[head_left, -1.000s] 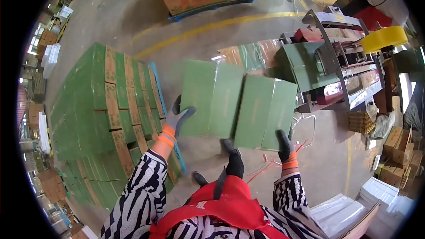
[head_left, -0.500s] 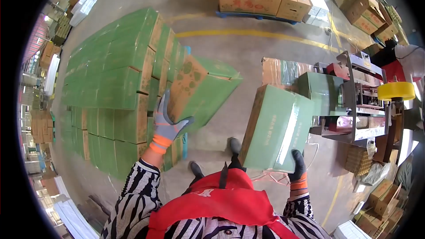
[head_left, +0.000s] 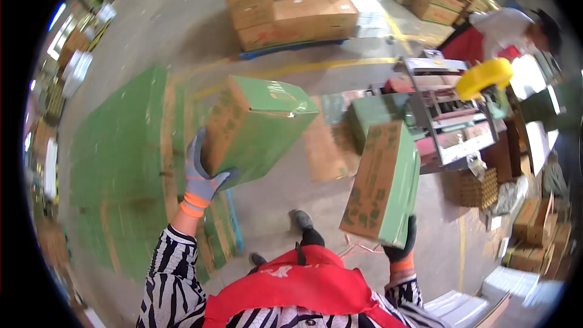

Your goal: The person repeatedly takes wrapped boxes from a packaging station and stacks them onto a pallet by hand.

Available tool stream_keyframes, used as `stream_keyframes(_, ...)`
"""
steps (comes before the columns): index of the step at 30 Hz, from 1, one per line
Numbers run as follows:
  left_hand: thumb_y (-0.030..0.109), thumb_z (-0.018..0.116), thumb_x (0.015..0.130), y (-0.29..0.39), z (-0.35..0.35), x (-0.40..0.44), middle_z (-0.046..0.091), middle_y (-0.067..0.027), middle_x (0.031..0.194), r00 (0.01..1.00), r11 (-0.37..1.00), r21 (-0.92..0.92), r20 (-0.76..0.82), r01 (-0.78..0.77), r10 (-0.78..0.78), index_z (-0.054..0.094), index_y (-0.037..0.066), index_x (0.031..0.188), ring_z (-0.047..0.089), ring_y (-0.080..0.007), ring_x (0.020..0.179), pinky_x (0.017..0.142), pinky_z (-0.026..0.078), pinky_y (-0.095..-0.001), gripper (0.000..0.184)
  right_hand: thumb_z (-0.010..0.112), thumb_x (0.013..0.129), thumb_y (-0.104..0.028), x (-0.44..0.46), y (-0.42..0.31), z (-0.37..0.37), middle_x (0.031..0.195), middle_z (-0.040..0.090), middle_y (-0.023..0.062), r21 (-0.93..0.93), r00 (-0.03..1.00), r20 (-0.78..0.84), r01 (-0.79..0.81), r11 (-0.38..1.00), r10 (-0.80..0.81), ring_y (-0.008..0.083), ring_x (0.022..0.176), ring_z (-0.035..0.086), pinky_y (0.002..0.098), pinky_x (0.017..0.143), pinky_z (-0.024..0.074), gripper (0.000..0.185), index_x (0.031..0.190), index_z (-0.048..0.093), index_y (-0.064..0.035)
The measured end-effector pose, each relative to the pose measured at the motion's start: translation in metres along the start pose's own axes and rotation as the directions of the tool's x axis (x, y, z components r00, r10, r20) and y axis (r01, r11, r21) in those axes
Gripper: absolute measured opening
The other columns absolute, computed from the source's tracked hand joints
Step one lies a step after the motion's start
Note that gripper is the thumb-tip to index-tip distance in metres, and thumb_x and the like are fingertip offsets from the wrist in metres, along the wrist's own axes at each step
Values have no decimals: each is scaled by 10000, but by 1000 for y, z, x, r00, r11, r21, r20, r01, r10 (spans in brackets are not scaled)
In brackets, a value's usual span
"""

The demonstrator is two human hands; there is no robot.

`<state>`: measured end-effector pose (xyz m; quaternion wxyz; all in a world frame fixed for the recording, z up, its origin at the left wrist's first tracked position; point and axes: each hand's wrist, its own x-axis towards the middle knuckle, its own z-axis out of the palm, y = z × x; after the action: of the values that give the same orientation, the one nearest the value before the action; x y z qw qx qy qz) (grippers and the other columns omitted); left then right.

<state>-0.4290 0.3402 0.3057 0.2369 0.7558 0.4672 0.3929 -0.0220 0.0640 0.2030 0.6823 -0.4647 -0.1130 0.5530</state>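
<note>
My left hand (head_left: pixel 205 173), in a grey glove with an orange cuff, grips the lower left of a green and brown carton (head_left: pixel 264 124), which is tilted in the air. A second green and brown carton (head_left: pixel 384 185) is held at its lower right corner by my right hand (head_left: pixel 402 244), in a dark glove; its fingers are partly hidden behind the box. A wide gap separates the two cartons. Left of the first one rises a stack of green cartons (head_left: pixel 118 158) on a blue pallet (head_left: pixel 234 218).
Behind the right carton is a machine (head_left: pixel 446 112) with a yellow tape roll (head_left: pixel 484 79) and a green carton (head_left: pixel 370 115). A co-worker (head_left: pixel 501 33) stands beyond it. Brown cartons (head_left: pixel 291 21) sit on a pallet ahead. White stacks (head_left: pixel 510 282) lie at lower right.
The two cartons, side by side a second ago, have come apart and been tilted, their brown sides now showing. Since half a second ago, my left hand and its carton have shifted slightly left in view.
</note>
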Motion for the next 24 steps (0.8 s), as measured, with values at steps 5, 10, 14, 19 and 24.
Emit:
stream_keyframes(5, 126, 708, 766, 8, 116, 107, 531, -84, 1240, 971, 747, -620, 150, 240, -187, 396, -1, 1338, 536, -194, 1085, 909, 458, -326, 664, 389, 966, -416, -70, -3, -57, 1277, 530, 90, 330, 966, -238, -17, 944, 100, 232, 1154, 516, 387, 982, 419, 500, 1330, 432, -76)
stream_keyframes(10, 245, 659, 842, 41, 267, 262, 633, -43, 1032, 804, 391, -704, 550, 592, -226, 592, 62, 1154, 621, -168, 891, 767, 521, -308, 368, 454, 928, -430, -92, 15, -64, 1297, 507, 119, 428, 910, -392, 48, 903, 137, 275, 1176, 495, 436, 1001, 391, 543, 1328, 429, -63)
stream_keyframes(14, 353, 637, 855, 118, 349, 341, 647, -56, 1065, 616, 429, -557, 788, 711, 2, 580, 31, 1173, 625, -128, 915, 782, 516, -260, 456, 460, 939, -378, -120, 87, -113, 1319, 480, 137, -52, 850, -508, 128, 990, -137, 283, 1217, 458, 412, 990, 403, 536, 1343, 404, -29)
stream_keyframes(19, 466, 595, 856, 131, 476, 409, 652, -56, 1062, 401, 633, -347, 914, 692, 62, 562, 44, 1205, 629, -150, 924, 834, 497, -283, 548, 538, 921, -331, -126, 75, -109, 1326, 460, 124, 731, 909, -337, 87, 677, 246, 254, 1214, 461, 412, 970, 432, 562, 1365, 365, -33)
stream_keyframes(24, 598, 499, 843, 80, 479, 410, 411, -95, 1370, 809, 395, -717, 573, 574, -135, 271, 126, 1429, 450, -273, 1187, 985, 383, -441, 786, 485, 911, -401, -89, 59, -78, 1354, 445, 135, 561, 834, -512, 142, 816, 206, 289, 1221, 455, 428, 1018, 381, 601, 1380, 352, -50)
